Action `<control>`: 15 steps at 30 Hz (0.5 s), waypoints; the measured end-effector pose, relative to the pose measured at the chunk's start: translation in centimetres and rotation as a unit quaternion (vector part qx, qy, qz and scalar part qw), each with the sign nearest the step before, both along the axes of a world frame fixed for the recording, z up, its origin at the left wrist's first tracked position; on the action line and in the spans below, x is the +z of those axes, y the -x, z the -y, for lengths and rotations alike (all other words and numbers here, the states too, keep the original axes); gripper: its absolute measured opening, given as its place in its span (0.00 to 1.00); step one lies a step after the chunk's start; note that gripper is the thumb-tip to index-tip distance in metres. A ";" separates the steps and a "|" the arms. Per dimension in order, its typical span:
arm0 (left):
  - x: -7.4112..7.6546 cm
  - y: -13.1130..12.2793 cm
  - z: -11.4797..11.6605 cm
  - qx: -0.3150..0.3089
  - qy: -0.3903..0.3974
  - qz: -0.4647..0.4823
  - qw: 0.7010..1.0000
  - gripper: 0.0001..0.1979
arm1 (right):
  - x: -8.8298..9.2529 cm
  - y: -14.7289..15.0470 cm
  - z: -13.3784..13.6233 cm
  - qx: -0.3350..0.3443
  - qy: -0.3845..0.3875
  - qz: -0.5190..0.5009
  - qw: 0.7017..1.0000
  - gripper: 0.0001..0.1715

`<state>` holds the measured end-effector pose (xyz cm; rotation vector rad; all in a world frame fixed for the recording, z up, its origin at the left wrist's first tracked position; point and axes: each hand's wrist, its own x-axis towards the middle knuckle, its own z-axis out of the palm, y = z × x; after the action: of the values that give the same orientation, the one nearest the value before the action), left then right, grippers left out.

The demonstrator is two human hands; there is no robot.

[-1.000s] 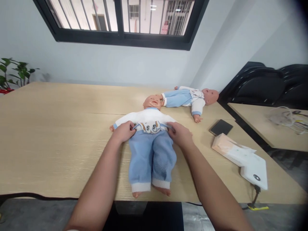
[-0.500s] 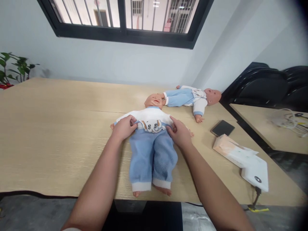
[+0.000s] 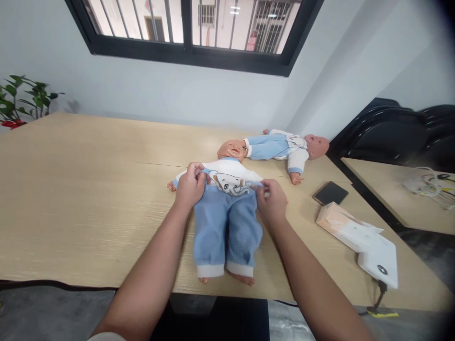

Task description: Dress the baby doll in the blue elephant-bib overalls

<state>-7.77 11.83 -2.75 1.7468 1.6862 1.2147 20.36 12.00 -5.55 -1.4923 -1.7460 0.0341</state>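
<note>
A baby doll (image 3: 232,149) lies on its back in front of me, head away from me and feet near the table's front edge. It wears blue trousers (image 3: 223,227) with white cuffs and a white top (image 3: 227,166) with an elephant picture (image 3: 232,183) on the front. My left hand (image 3: 192,185) pinches the top's blue-edged hem at the doll's left-hand side in view. On the other side, my right hand (image 3: 272,199) pinches the same hem. The hem is stretched between both hands, lying over the trousers' waist.
A second doll (image 3: 273,145) in similar clothes lies behind, to the right. At the right are a dark phone (image 3: 330,193), a tissue pack (image 3: 337,222) and a white device (image 3: 380,260) with a cable. A plant (image 3: 28,102) stands far left; black chairs (image 3: 394,132) are stacked at the right.
Both hands have pulled the hem apart and spread it, so the elephant picture is flatter and more visible. My right hand has shifted outward to the right. The view has shifted slightly.
</note>
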 end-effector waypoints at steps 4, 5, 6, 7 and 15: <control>-0.8 0.5 -0.7 -0.040 0.013 0.023 0.999 0.12 | -0.7 0.5 -0.2 0.052 0.119 -0.110 0.985 0.16; -1.1 0.8 -1.0 -0.048 0.025 0.013 0.998 0.11 | -1.0 0.5 -0.4 0.066 0.143 -0.129 0.979 0.16; -1.5 1.1 -1.3 -0.064 0.041 -0.002 0.997 0.11 | -1.2 0.5 -0.7 0.076 0.161 -0.147 0.973 0.17; -1.8 1.4 -1.6 -0.087 0.060 -0.018 0.994 0.11 | -1.5 0.4 -1.0 0.084 0.176 -0.164 0.967 0.18; -2.2 4.7 -0.7 -0.200 0.336 0.091 0.916 0.10 | -2.3 -0.3 -1.6 0.112 0.250 -0.292 0.916 0.25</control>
<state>-12.49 12.58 -4.97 1.3892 1.3226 0.4998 20.64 13.59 -7.83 -1.4077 -1.4446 1.0119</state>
